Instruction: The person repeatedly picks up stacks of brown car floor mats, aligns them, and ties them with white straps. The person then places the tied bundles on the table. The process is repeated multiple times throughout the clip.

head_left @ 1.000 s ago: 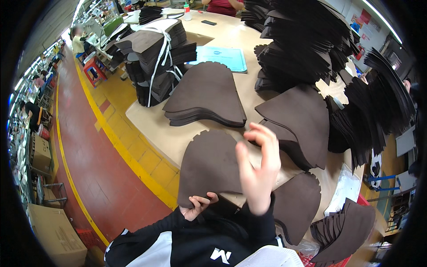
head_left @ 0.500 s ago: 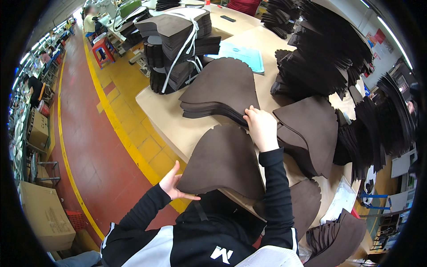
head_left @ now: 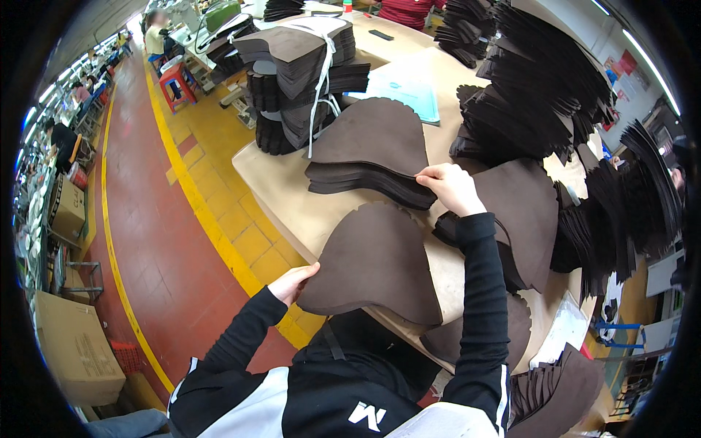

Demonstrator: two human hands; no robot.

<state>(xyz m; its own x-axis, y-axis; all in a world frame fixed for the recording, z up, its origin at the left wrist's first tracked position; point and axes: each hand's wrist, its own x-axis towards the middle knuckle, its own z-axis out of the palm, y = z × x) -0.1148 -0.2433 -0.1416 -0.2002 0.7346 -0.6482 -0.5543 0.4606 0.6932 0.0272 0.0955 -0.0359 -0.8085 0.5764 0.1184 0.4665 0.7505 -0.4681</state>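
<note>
R grip pinches top panel edge; bare tbl L.

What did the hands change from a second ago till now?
The right hand, raised above the near brown piece a second ago, went forward and now pinches the corner of the top piece on the stack ahead; that corner looks slightly lifted. The left hand moved from the near piece's lower edge to its left edge. The tied bundle and blue sheet stayed put.

Table: near panel in front | panel stack behind it | bundle (farther back) left
</note>
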